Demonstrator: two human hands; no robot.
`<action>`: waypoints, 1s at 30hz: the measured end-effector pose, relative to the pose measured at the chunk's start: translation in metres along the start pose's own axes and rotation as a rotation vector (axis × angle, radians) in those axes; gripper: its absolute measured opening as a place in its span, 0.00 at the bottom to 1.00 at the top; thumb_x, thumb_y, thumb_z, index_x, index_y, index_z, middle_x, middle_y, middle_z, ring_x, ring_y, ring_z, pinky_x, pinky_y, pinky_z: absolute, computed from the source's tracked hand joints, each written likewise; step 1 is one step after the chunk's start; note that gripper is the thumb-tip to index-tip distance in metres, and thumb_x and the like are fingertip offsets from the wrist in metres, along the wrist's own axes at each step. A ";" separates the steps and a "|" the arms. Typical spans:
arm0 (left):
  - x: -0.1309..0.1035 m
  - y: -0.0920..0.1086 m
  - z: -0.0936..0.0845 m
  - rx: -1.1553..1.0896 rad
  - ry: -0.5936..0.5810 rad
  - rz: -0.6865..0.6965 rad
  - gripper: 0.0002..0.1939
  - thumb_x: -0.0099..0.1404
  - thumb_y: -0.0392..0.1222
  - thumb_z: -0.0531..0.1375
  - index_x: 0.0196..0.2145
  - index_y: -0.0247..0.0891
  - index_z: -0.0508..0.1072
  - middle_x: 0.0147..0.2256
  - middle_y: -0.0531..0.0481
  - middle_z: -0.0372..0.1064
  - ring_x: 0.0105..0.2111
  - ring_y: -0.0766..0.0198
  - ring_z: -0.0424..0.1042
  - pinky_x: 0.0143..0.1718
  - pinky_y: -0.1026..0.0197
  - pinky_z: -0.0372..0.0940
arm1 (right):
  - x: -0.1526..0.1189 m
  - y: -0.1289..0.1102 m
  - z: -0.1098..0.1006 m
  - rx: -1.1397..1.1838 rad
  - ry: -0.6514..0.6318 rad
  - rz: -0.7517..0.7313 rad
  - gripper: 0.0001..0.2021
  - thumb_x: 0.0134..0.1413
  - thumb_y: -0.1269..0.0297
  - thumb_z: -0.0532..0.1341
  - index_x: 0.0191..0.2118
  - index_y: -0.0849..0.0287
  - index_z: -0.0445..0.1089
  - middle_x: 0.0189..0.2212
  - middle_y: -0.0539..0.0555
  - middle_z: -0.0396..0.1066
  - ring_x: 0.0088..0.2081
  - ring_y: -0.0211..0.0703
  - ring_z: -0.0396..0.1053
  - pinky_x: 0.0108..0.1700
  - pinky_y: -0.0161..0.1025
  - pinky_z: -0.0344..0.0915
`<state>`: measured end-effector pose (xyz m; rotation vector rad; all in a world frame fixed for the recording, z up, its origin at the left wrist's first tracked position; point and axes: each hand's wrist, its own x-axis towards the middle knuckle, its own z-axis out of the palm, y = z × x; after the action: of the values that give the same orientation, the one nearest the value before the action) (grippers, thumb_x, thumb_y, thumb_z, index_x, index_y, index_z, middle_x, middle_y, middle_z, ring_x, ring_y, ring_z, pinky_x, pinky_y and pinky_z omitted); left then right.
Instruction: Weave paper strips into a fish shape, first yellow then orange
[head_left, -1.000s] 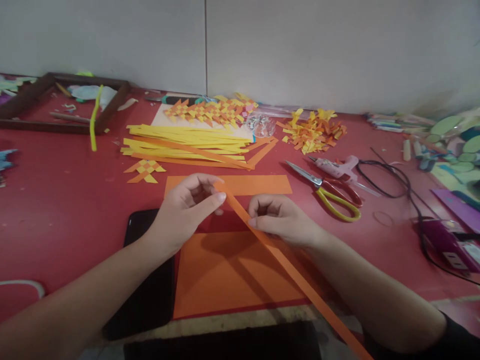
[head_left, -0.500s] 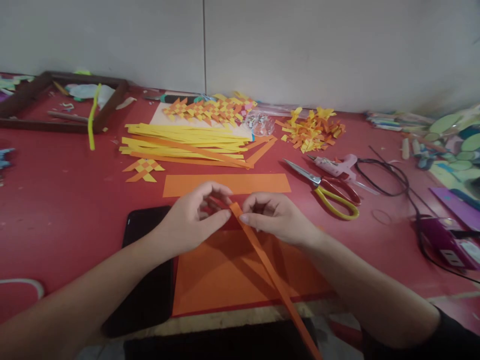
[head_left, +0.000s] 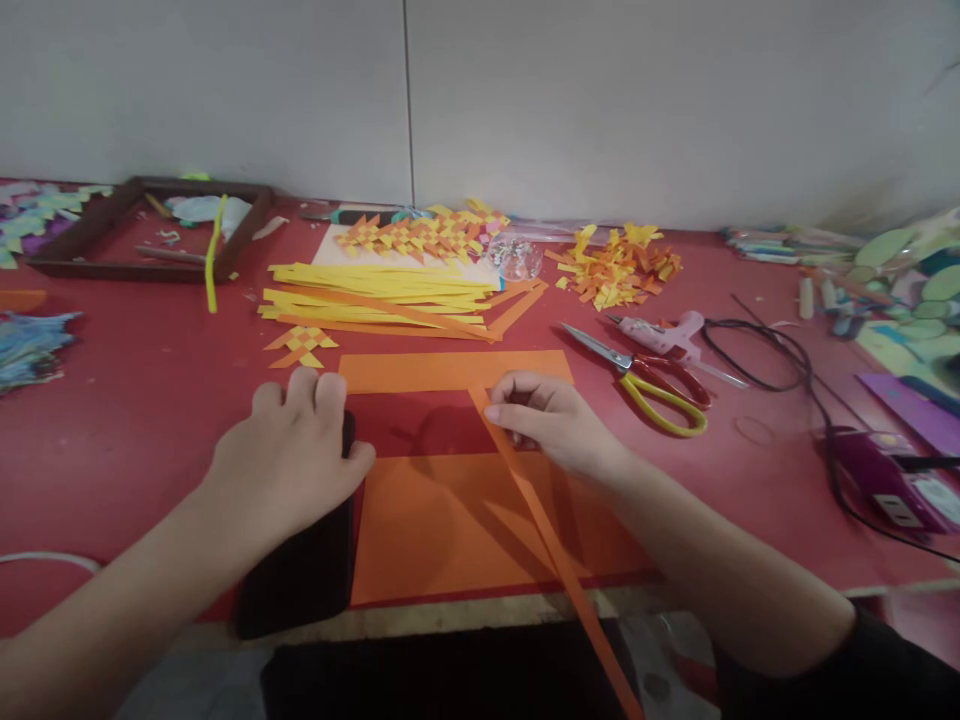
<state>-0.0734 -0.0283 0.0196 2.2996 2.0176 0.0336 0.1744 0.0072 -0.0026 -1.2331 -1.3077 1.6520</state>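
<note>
My right hand [head_left: 551,420] pinches a long orange paper strip [head_left: 536,505] near its upper end. The strip slants down past the table's front edge toward the bottom of the view. My left hand [head_left: 289,450] hovers above a black phone [head_left: 307,570], back of the hand up, fingers bent and thumb held apart, with nothing seen in it. An orange paper sheet [head_left: 427,540] lies below my hands, and a wide orange paper band [head_left: 420,372] lies beyond them. A small woven yellow-and-orange paper piece [head_left: 304,345] is just past my left fingers.
Yellow paper strips [head_left: 375,297] lie behind the band, with woven pieces [head_left: 420,235] and a heap of paper bits [head_left: 622,265] farther back. To the right are scissors [head_left: 637,375], a pink glue gun [head_left: 667,335] and its cord. A brown frame [head_left: 120,270] stands back left.
My left hand has let go of the strip's end and moved left, over the phone. My right hand still holds the strip. The view has shifted slightly left.
</note>
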 end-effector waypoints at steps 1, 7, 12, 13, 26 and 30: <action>0.000 0.003 0.000 0.089 -0.016 -0.013 0.17 0.60 0.45 0.51 0.43 0.30 0.65 0.43 0.28 0.63 0.44 0.30 0.64 0.34 0.38 0.66 | 0.000 0.000 0.000 -0.004 -0.003 -0.005 0.10 0.44 0.62 0.68 0.25 0.59 0.67 0.16 0.44 0.62 0.18 0.30 0.57 0.20 0.30 0.50; 0.006 0.009 -0.001 0.279 -0.064 0.001 0.18 0.64 0.44 0.47 0.46 0.31 0.64 0.46 0.28 0.61 0.42 0.36 0.67 0.29 0.46 0.67 | 0.000 0.001 0.001 -0.024 -0.026 -0.047 0.11 0.43 0.61 0.68 0.25 0.59 0.67 0.15 0.43 0.62 0.17 0.30 0.57 0.19 0.30 0.49; 0.005 0.008 -0.002 0.298 -0.077 0.037 0.19 0.65 0.44 0.46 0.47 0.29 0.63 0.48 0.27 0.60 0.41 0.36 0.67 0.28 0.46 0.67 | -0.001 0.000 0.002 -0.021 -0.036 -0.033 0.11 0.44 0.60 0.68 0.25 0.59 0.66 0.15 0.43 0.62 0.17 0.30 0.57 0.20 0.30 0.50; 0.005 0.008 -0.002 0.302 -0.074 0.037 0.19 0.64 0.43 0.46 0.47 0.29 0.63 0.48 0.27 0.60 0.41 0.36 0.67 0.28 0.46 0.67 | -0.001 0.000 0.002 -0.020 -0.040 -0.035 0.11 0.44 0.60 0.68 0.25 0.59 0.66 0.15 0.43 0.62 0.18 0.30 0.57 0.20 0.30 0.50; 0.006 0.010 -0.002 0.255 -0.091 0.048 0.16 0.63 0.41 0.48 0.45 0.32 0.65 0.46 0.29 0.62 0.42 0.35 0.67 0.28 0.45 0.67 | -0.001 0.003 0.001 -0.015 -0.088 -0.039 0.11 0.46 0.61 0.68 0.26 0.59 0.66 0.15 0.43 0.63 0.17 0.30 0.57 0.21 0.30 0.51; 0.013 0.018 -0.013 0.159 -0.054 0.005 0.20 0.61 0.44 0.51 0.49 0.31 0.64 0.47 0.28 0.63 0.45 0.29 0.65 0.31 0.39 0.66 | -0.001 0.003 0.003 -0.027 -0.095 -0.025 0.11 0.46 0.60 0.68 0.26 0.59 0.65 0.15 0.43 0.62 0.17 0.29 0.55 0.20 0.30 0.49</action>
<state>-0.0549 -0.0175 0.0335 2.3683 2.0580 -0.1932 0.1721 0.0046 -0.0052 -1.1620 -1.4018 1.6983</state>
